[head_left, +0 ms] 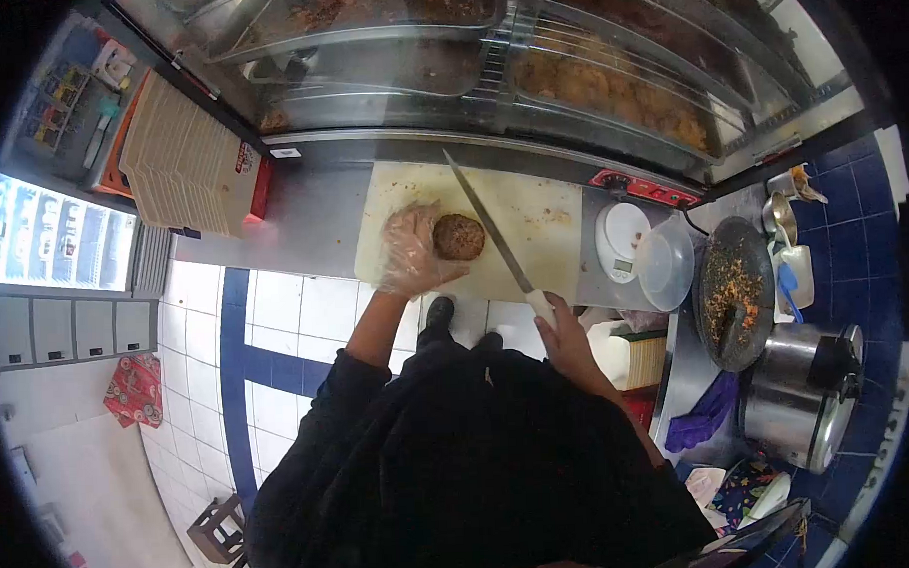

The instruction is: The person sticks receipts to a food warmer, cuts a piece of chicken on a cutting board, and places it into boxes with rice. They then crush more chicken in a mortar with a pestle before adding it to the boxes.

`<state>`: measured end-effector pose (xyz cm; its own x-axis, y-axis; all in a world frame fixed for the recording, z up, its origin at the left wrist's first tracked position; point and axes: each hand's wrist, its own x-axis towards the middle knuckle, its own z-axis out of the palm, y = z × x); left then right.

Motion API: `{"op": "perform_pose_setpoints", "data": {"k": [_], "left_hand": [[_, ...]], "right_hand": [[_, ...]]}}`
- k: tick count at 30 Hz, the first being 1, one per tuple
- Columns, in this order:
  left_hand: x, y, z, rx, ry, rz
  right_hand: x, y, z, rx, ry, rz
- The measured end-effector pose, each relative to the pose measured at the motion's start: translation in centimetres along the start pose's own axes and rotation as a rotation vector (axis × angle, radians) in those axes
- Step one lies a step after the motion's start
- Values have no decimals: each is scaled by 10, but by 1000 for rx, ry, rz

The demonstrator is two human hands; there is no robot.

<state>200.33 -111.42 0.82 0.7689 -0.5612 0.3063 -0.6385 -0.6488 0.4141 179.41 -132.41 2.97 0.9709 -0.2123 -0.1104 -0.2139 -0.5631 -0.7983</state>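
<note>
A round brown patty-like piece of food [459, 237] lies on the pale cutting board [542, 206]. My left hand [413, 250], in a clear plastic glove, rests against the left side of the food with its fingers apart. My right hand [564, 330] is bare and closed round the white handle of a long knife [487, 218]. The blade points up and to the left, passing over the board just right of the food. Small crumbs and brown stains mark the board.
A glass display case [389, 116] with trays of food borders the counter's far side. Stacked cartons [185, 153] stand at left. To the right are a white scale [623, 243], a plastic bowl [666, 265], a stone mortar [732, 294] and a metal pot [794, 392].
</note>
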Motion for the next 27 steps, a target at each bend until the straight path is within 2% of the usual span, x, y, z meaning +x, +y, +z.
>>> {"op": "perform_pose_setpoints", "data": {"k": [1,2,5,8,11,14,17,20,23,26,27], "left_hand": [[0,-3,-1,-116,156,101],[1,-6,-1,-232,311,203],[15,-49,20,-201,443,349],[70,-51,6,-56,143,379],[110,-64,21,67,-261,488],[123,-76,34,127,-247,661],[128,-88,66,169,-582,464],[122,-84,59,82,-462,460],[124,-104,82,240,-481,539],[133,-96,45,-29,-661,298],[128,-100,49,14,-667,313]], "right_hand": [[7,-12,2,53,-18,23],[13,-28,1,79,-41,169],[29,-38,6,21,-95,295],[35,-49,14,-90,-91,209],[40,-50,25,-173,-70,179],[43,-37,29,-123,-52,174],[43,-29,35,-290,-83,173],[46,-19,45,-376,-115,182],[56,-12,51,-391,-120,165],[71,-35,49,-370,-209,347],[69,-32,49,-345,-201,313]]}}
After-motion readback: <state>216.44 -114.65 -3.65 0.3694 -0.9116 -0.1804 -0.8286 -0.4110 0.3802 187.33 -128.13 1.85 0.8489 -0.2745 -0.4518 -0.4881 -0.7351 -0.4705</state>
